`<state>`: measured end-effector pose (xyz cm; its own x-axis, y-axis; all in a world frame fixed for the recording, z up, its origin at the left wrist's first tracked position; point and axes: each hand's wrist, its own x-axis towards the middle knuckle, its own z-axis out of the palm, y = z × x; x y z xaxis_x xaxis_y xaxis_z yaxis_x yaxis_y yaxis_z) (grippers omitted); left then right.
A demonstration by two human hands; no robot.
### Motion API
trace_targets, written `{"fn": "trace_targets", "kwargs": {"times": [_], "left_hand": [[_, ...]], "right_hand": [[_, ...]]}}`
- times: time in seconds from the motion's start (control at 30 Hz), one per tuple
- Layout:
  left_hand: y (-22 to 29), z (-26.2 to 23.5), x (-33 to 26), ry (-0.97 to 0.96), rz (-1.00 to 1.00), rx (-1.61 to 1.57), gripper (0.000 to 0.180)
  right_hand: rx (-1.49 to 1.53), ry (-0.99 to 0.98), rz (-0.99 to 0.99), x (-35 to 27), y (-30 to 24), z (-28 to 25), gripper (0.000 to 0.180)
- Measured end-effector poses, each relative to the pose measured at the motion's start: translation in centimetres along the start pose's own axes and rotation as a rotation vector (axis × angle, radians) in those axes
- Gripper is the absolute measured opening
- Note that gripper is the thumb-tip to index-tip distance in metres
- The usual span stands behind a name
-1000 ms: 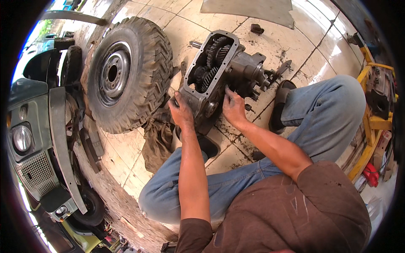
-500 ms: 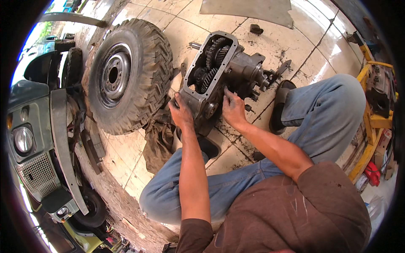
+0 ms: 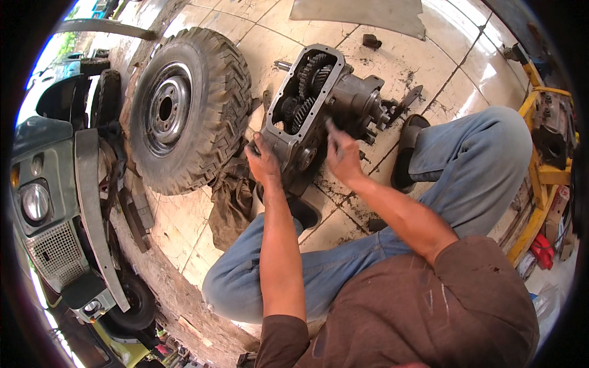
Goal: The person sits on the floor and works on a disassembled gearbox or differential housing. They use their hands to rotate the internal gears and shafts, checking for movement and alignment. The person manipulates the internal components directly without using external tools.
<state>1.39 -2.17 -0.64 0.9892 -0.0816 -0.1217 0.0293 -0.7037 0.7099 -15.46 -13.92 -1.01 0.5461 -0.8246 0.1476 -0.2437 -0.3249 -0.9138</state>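
A grey metal gearbox (image 3: pixel 354 92) rests on the tiled floor in front of me, its top open inside a flat flange with bolt holes. Toothed gears (image 3: pixel 303 115) show inside. My left hand (image 3: pixel 264 162) grips the near left corner of the housing, its fingers partly hidden against the metal. At the near right side of the gearbox is my right hand (image 3: pixel 345 154), index finger stretched toward the casing and the other fingers loosely bent. I cannot tell whether that fingertip touches the metal. Nothing shows in this hand.
A large tyre on a black rim (image 3: pixel 211 116) stands left of the gearbox, a dark cloth (image 3: pixel 230 218) near it. Dark scraps and a small black part (image 3: pixel 372 42) lie on the tiles. A yellow metal frame (image 3: pixel 532 202) stands at right, a parked vehicle (image 3: pixel 52 214) at left.
My right hand has shifted slightly right and back from the gearbox's side, its index finger now extended. My left hand stays on the housing.
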Motion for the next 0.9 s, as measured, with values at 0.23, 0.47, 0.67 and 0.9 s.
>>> {"fn": "trace_targets", "kwargs": {"times": [0.23, 0.47, 0.67, 0.9], "left_hand": [[-0.3, -0.1, 0.1, 0.022, -0.006, 0.014, 0.089], [-0.3, -0.1, 0.1, -0.022, -0.017, 0.013, 0.091], [1.3, -0.3, -0.7, -0.08, -0.01, -0.036, 0.092], [-1.9, 1.2, 0.5, 0.186, 0.079, 0.024, 0.08]], "right_hand": [[0.092, -0.119, -0.015, -2.2, -0.6, 0.4, 0.037], [0.128, -0.164, 0.0, -2.0, -1.2, 0.0, 0.033], [0.213, -0.079, 0.188, -3.0, -2.1, -0.3, 0.031], [0.148, -0.086, 0.065, -2.0, 0.4, 1.7, 0.032]]}}
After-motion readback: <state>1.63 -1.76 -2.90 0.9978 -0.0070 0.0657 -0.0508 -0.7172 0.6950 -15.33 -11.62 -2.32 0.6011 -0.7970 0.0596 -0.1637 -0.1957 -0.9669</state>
